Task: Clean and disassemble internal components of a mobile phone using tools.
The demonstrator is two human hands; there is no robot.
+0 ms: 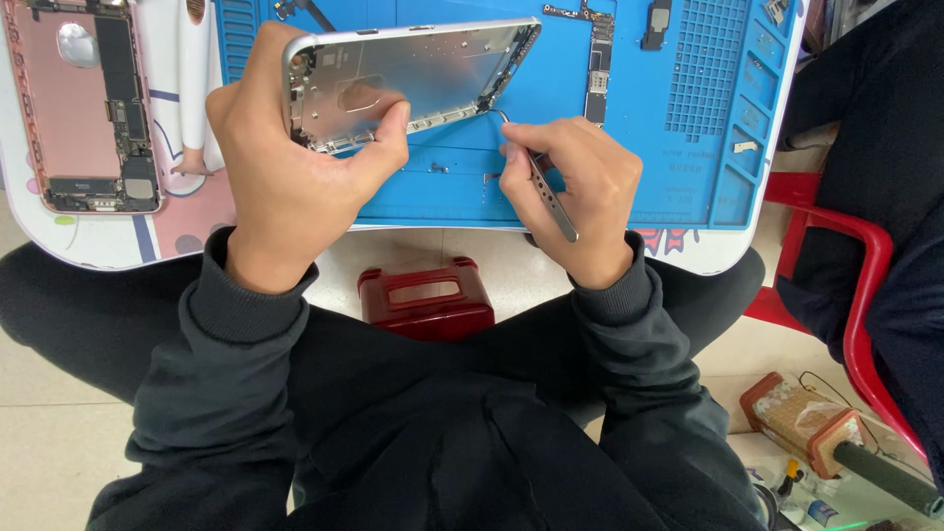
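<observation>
My left hand point(285, 167) grips an empty silver phone housing point(413, 79), tilted up above the blue work mat point(629, 128), thumb pressed on its inner face. My right hand point(575, 192) holds metal tweezers point(551, 192); their tips reach toward the housing's lower edge near its right end. Whether the tips touch the housing is unclear. A long narrow circuit board point(598, 64) lies on the mat just right of the housing.
An opened pink phone point(84, 103) with exposed parts lies at the table's left. A small component point(656, 25) and tiny screws rest on the mat. A dark red stool point(425, 300) sits under the table. A red chair point(846, 295) and another person's dark sleeve are at the right.
</observation>
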